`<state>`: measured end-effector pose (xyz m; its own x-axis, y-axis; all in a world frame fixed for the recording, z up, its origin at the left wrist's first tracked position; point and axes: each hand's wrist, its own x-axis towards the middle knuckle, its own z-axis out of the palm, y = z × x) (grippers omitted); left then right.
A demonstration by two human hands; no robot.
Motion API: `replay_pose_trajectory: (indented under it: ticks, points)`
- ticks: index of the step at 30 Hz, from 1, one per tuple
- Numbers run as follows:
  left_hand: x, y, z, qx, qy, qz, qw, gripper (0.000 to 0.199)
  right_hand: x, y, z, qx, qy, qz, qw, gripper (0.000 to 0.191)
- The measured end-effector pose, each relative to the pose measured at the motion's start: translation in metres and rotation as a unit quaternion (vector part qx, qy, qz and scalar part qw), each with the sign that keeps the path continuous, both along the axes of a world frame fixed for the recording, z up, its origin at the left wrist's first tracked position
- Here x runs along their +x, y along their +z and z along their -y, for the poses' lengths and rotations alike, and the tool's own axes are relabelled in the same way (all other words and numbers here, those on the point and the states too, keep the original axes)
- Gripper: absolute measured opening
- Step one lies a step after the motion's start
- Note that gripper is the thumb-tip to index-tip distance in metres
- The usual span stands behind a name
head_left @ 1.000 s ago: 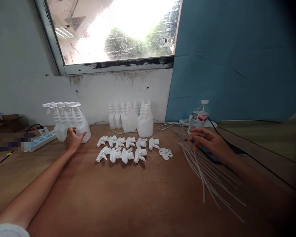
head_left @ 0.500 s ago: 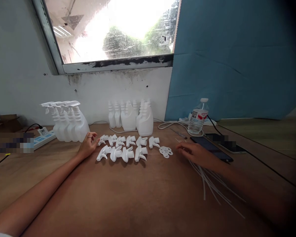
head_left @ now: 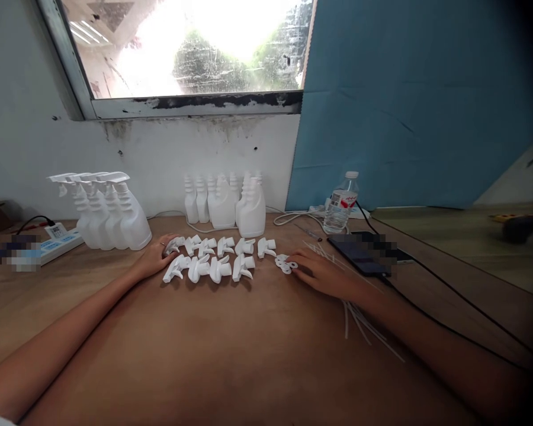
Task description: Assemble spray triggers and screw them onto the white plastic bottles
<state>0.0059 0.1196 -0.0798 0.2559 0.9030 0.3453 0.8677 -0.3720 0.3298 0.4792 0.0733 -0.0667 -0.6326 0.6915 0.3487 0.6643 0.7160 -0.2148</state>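
Observation:
My left hand [head_left: 153, 260] has its fingers closed about the leftmost white trigger sprayer head [head_left: 175, 245] of the back row. Several more heads lie in two rows, among them a front-row trigger sprayer head [head_left: 243, 268] near the middle. To the right of the rows is a small cluster of flat white ring washers [head_left: 285, 264]. My right hand [head_left: 315, 269] reaches over that cluster, fingertips at its right edge and fingers apart. Beneath my right wrist and forearm, thin white dip tubes [head_left: 359, 322] stick out over the table.
Capped spray bottles [head_left: 111, 219] stand at the left, beside a power strip [head_left: 62, 245]. Open-necked white bottles [head_left: 251, 210] stand along the wall. Behind my right hand are a water bottle [head_left: 340, 204], a dark phone [head_left: 359, 257] and black cables [head_left: 448, 319].
My right hand has moved left onto the washers. My left hand has closed on the leftmost sprayer head beside it. The whole view has shifted slightly.

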Motion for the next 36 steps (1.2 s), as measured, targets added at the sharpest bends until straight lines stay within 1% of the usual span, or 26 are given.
replay_pose_trajectory:
  ticks: [4, 9, 12, 15, 17, 18, 19, 20, 22, 23, 24, 26, 28, 30, 31, 33, 35, 36]
  points:
    - [-0.002, -0.001, -0.002, -0.013, 0.045, 0.007, 0.999, 0.064, -0.011, -0.003, 0.001, 0.005, 0.002, 0.01, 1.0, 0.022]
    - [-0.003, -0.003, -0.002, 0.002, 0.078, 0.018, 0.997, 0.054, -0.015, -0.005, 0.001, 0.024, 0.009, 0.02, 0.999, 0.023]
    - [-0.004, -0.002, 0.0, 0.02, 0.112, 0.038, 0.993, 0.049, -0.013, -0.007, 0.0, 0.053, 0.009, 0.02, 0.998, 0.023]
    - [-0.003, 0.003, 0.004, 0.057, 0.164, 0.077, 0.982, 0.044, -0.01, -0.007, -0.001, 0.101, -0.015, 0.006, 0.995, 0.022]
    - [0.005, 0.01, 0.012, 0.091, 0.195, 0.107, 0.971, 0.043, -0.007, -0.005, -0.001, 0.126, -0.041, -0.008, 0.991, 0.02]
    - [0.012, 0.014, 0.017, 0.106, 0.199, 0.131, 0.965, 0.043, -0.006, -0.004, 0.0, 0.132, -0.056, -0.016, 0.989, 0.019]
    - [0.021, 0.019, 0.024, 0.117, 0.191, 0.162, 0.961, 0.041, -0.004, -0.002, 0.0, 0.136, -0.073, -0.028, 0.988, 0.017]
    - [0.033, 0.023, 0.033, 0.122, 0.168, 0.209, 0.956, 0.039, -0.004, 0.0, 0.002, 0.137, -0.089, -0.043, 0.986, 0.016]
    - [0.061, 0.029, 0.054, 0.102, 0.077, 0.315, 0.941, 0.035, -0.005, 0.004, 0.006, 0.132, -0.111, -0.075, 0.982, 0.013]
    - [0.077, 0.03, 0.066, 0.071, 0.023, 0.359, 0.93, 0.034, -0.007, 0.005, 0.009, 0.132, -0.115, -0.091, 0.98, 0.012]
    - [0.092, 0.029, 0.077, 0.023, -0.024, 0.39, 0.92, 0.034, -0.01, 0.006, 0.013, 0.133, -0.115, -0.108, 0.979, 0.011]
    - [0.12, 0.024, 0.099, -0.083, -0.1, 0.42, 0.898, 0.031, -0.018, 0.008, 0.023, 0.143, -0.102, -0.141, 0.974, 0.01]
    - [0.14, 0.014, 0.116, -0.175, -0.169, 0.419, 0.875, 0.026, -0.03, 0.008, 0.035, 0.163, -0.068, -0.167, 0.97, 0.009]
    - [0.153, 0.006, 0.126, -0.226, -0.222, 0.387, 0.866, 0.024, -0.041, 0.008, 0.047, 0.189, -0.008, -0.177, 0.966, 0.007]
    - [0.156, 0.003, 0.129, -0.236, -0.237, 0.362, 0.87, 0.023, -0.046, 0.008, 0.052, 0.202, 0.026, -0.178, 0.963, 0.006]
    - [0.158, 0.0, 0.131, -0.228, -0.248, 0.307, 0.89, 0.023, -0.055, 0.01, 0.061, 0.222, 0.093, -0.166, 0.956, 0.006]
    - [0.158, 0.001, 0.13, -0.21, -0.25, 0.27, 0.906, 0.022, -0.061, 0.011, 0.065, 0.233, 0.146, -0.137, 0.952, 0.005]
    - [0.158, 0.003, 0.13, -0.203, -0.254, 0.262, 0.909, 0.022, -0.064, 0.011, 0.066, 0.235, 0.165, -0.118, 0.951, 0.005]
